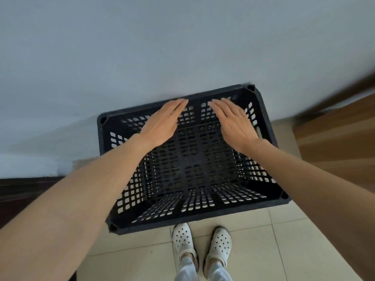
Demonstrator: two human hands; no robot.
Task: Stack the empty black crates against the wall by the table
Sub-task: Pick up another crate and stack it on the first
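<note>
Here, a person's left hand [162, 124] and right hand [233, 124] stretch flat over an empty black crate [203, 217], fingers straight and together, palms down, gripping nothing. The fingertips reach the crate's far rim; whether they touch it cannot be told. The crate stands with its open top up and its far long side against the pale wall [142, 47], just ahead of the person's white perforated clogs [183, 239] on the beige tiled floor [263, 250]. A blurred brown wooden surface [334, 142] lies to the right of the crate.
</note>
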